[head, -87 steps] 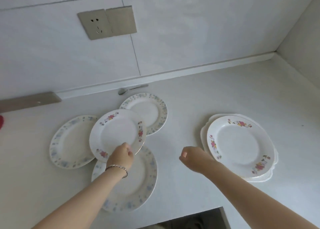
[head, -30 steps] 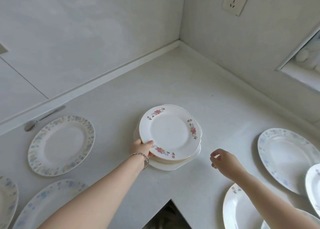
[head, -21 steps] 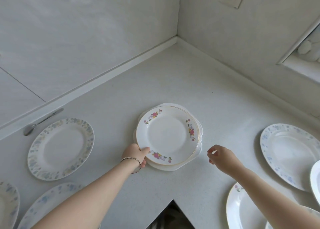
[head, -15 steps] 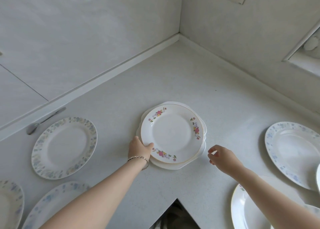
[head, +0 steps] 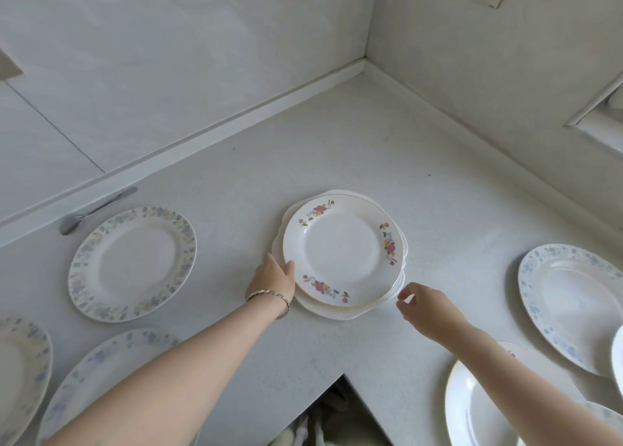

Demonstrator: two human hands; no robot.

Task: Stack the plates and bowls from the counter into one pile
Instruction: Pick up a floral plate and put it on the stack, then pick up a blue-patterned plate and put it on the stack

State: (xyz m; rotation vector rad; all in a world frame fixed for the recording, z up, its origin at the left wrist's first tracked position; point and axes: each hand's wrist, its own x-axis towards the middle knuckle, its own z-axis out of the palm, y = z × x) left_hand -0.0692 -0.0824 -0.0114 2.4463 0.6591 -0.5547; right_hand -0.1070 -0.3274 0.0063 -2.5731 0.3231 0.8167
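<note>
- Centre of the frame: we see the pink-flowered plate [head: 340,251] lying flat on top of the pile, with a white scalloped plate [head: 337,313] showing beneath it on the table [head: 371,148].
- The left hand [head: 273,277] grips that top plate at its left rim, thumb on the edge; the other fingers are hidden from us.
- The right hand [head: 426,307] hovers just beside the pile's lower right edge, fingers loosely curled, holding nothing.
- To the left, we have a blue-rimmed plate [head: 131,263] lying alone, with a spoon [head: 97,209] above it by the wall.
- More plates sit at lower left [head: 101,371], far right [head: 569,304] and lower right [head: 478,405].
</note>
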